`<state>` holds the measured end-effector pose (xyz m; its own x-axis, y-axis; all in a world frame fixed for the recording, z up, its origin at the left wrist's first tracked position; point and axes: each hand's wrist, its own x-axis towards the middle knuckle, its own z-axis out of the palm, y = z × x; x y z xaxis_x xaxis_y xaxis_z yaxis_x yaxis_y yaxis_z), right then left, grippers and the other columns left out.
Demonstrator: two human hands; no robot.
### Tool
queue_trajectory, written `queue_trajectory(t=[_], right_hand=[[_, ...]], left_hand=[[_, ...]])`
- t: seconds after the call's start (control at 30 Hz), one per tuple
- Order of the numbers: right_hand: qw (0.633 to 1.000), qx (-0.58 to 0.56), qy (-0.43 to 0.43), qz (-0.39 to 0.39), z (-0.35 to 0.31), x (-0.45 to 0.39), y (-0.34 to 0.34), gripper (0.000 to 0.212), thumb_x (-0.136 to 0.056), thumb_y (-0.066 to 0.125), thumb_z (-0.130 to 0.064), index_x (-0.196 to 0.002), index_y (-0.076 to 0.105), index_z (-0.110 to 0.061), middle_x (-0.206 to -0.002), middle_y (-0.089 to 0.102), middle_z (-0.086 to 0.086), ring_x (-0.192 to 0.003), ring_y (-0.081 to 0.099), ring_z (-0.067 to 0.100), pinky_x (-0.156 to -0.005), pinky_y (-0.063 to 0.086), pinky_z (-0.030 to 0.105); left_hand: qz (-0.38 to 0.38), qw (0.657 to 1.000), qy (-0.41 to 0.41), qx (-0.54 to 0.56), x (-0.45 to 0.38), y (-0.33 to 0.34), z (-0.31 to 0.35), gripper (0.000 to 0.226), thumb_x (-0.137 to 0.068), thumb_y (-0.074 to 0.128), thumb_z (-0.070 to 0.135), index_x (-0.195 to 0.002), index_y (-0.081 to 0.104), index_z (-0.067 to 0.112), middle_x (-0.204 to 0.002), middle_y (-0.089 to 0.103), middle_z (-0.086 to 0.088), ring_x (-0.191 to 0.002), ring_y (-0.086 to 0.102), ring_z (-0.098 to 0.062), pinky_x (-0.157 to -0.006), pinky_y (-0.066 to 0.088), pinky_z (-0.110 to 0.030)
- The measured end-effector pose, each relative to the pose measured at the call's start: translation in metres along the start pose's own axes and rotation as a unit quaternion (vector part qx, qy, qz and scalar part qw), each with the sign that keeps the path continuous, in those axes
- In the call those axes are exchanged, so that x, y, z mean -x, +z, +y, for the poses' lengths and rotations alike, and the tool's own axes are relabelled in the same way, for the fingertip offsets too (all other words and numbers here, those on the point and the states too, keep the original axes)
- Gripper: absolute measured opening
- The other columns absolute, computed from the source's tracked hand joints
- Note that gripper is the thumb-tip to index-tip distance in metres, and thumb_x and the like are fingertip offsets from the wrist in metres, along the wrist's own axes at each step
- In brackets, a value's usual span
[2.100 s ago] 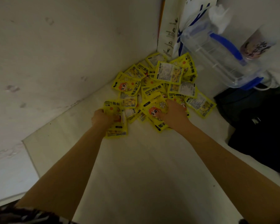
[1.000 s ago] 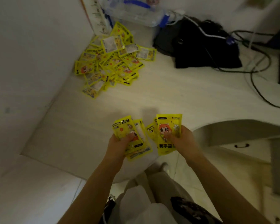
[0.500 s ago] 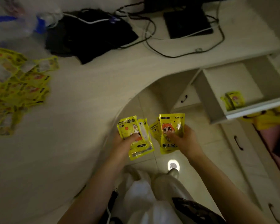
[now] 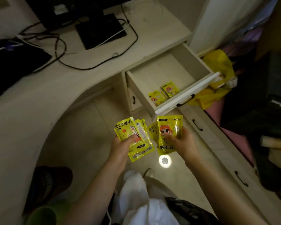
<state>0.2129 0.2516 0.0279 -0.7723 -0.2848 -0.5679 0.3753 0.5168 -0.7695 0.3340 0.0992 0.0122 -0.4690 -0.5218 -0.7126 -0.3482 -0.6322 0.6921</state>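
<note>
Packets (image 4: 169, 126) seem light, slick and floppy, so my left grip (image 4: 122, 144) and right grip (image 4: 183, 141) pinch them mid-face.

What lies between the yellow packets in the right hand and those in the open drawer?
Only the drawer's white front panel, seen in the head view, separates the held packets in the right hand from the drawer packets.

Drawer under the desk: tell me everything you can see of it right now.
The drawer is cream, wood-like, pulled far out from under the desk top. Its front panel carries a dark curved handle. Its floor is mostly bare; a few yellow packets lie near the front. Neither the left hand nor the right hand touches it; both hold matching packets.
</note>
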Motion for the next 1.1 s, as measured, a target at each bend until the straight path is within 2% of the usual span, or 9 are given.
queue_trajectory(t=[0.1, 0.2, 0.37, 0.5, 0.63, 0.7, 0.8, 0.97, 1.1], right_hand=[[1.0, -0.004, -0.002, 0.026, -0.008, -0.019, -0.022, 0.026, -0.078, 0.075, -0.016, -0.099, 0.059, -0.015, -0.089, 0.07, 0.0, -0.078, 0.068, 0.015, -0.066, 0.056, 0.032], [0.999, -0.004, -0.008, 0.041, -0.025, -0.044, -0.039, 0.022, -0.08, 0.074, -0.017, -0.092, 0.056, -0.019, -0.079, 0.064, -0.007, -0.071, 0.063, 0.008, -0.058, 0.048, 0.024], [0.998, 0.018, -0.023, 0.059, -0.062, -0.101, -0.055, 0.025, -0.079, 0.075, -0.018, -0.095, 0.056, -0.016, -0.08, 0.063, -0.007, -0.073, 0.064, 0.012, -0.062, 0.052, 0.028], [0.997, 0.041, -0.02, 0.066, -0.093, -0.149, -0.062, 0.027, -0.078, 0.076, -0.021, -0.082, 0.05, -0.024, -0.078, 0.059, -0.007, -0.083, 0.065, 0.021, -0.074, 0.056, 0.039], [0.997, 0.05, -0.017, 0.061, -0.114, -0.19, -0.069, 0.03, -0.077, 0.076, -0.022, -0.099, 0.058, -0.014, -0.093, 0.068, 0.002, -0.088, 0.068, 0.022, -0.08, 0.057, 0.044], [0.997, 0.059, -0.006, 0.057, -0.123, -0.21, -0.075, 0.036, -0.077, 0.077, -0.024, -0.106, 0.059, -0.014, -0.101, 0.07, 0.005, -0.091, 0.068, 0.023, -0.083, 0.057, 0.047], [0.998, 0.058, 0.001, 0.037, -0.132, -0.242, -0.085, 0.037, -0.078, 0.076, -0.024, -0.109, 0.059, -0.013, -0.102, 0.07, 0.006, -0.092, 0.069, 0.023, -0.084, 0.057, 0.047], [0.994, 0.112, 0.001, 0.011, -0.143, -0.3, -0.106, 0.036, -0.078, 0.076, -0.027, -0.106, 0.055, -0.016, -0.103, 0.068, 0.004, -0.095, 0.067, 0.024, -0.085, 0.056, 0.047], [0.986, 0.165, 0.002, -0.02, -0.144, -0.342, -0.123, 0.04, -0.076, 0.076, -0.029, -0.108, 0.055, -0.016, -0.105, 0.068, 0.006, -0.098, 0.065, 0.027, -0.086, 0.055, 0.05]], left_hand=[[-0.012, 1.0, 0.0, -0.011, -0.014, 0.03, 0.011, 0.026, -0.082, 0.07, 0.009, -0.109, 0.066, 0.01, -0.1, 0.073, -0.013, -0.088, 0.072, -0.027, -0.071, 0.058, -0.038], [-0.023, 1.0, -0.007, -0.002, -0.034, 0.057, 0.028, 0.023, -0.083, 0.07, 0.011, -0.106, 0.067, 0.014, -0.094, 0.074, -0.008, -0.077, 0.073, -0.02, -0.06, 0.058, -0.033], [-0.034, 0.999, -0.009, -0.004, -0.08, 0.101, 0.061, 0.021, -0.084, 0.069, 0.009, -0.104, 0.066, 0.013, -0.091, 0.073, -0.007, -0.068, 0.072, -0.016, -0.049, 0.054, -0.026], [-0.041, 0.999, -0.022, -0.009, -0.119, 0.131, 0.087, 0.012, -0.085, 0.068, 0.008, -0.093, 0.065, 0.015, -0.081, 0.073, -0.003, -0.061, 0.071, -0.012, -0.047, 0.054, -0.025], [-0.04, 0.998, -0.037, -0.001, -0.149, 0.158, 0.109, 0.011, -0.086, 0.067, 0.006, -0.087, 0.063, 0.016, -0.066, 0.073, 0.002, -0.056, 0.07, -0.012, -0.047, 0.055, -0.025], [-0.025, 0.999, -0.045, 0.004, -0.163, 0.169, 0.116, 0.013, -0.085, 0.068, 0.007, -0.095, 0.065, 0.014, -0.079, 0.074, -0.004, -0.064, 0.072, -0.016, -0.05, 0.056, -0.027], [0.006, 0.997, -0.069, 0.023, -0.184, 0.186, 0.121, 0.028, -0.083, 0.071, 0.011, -0.11, 0.064, 0.013, -0.099, 0.072, -0.011, -0.081, 0.071, -0.025, -0.061, 0.057, -0.032], [0.045, 0.995, -0.085, 0.037, -0.212, 0.22, 0.119, 0.021, -0.082, 0.071, 0.009, -0.103, 0.067, 0.012, -0.087, 0.073, -0.008, -0.069, 0.07, -0.02, -0.055, 0.056, -0.03], [0.088, 0.99, -0.106, 0.036, -0.229, 0.249, 0.11, 0.024, -0.08, 0.075, 0.012, -0.103, 0.069, 0.012, -0.094, 0.074, -0.013, -0.08, 0.072, -0.027, -0.067, 0.058, -0.04]])
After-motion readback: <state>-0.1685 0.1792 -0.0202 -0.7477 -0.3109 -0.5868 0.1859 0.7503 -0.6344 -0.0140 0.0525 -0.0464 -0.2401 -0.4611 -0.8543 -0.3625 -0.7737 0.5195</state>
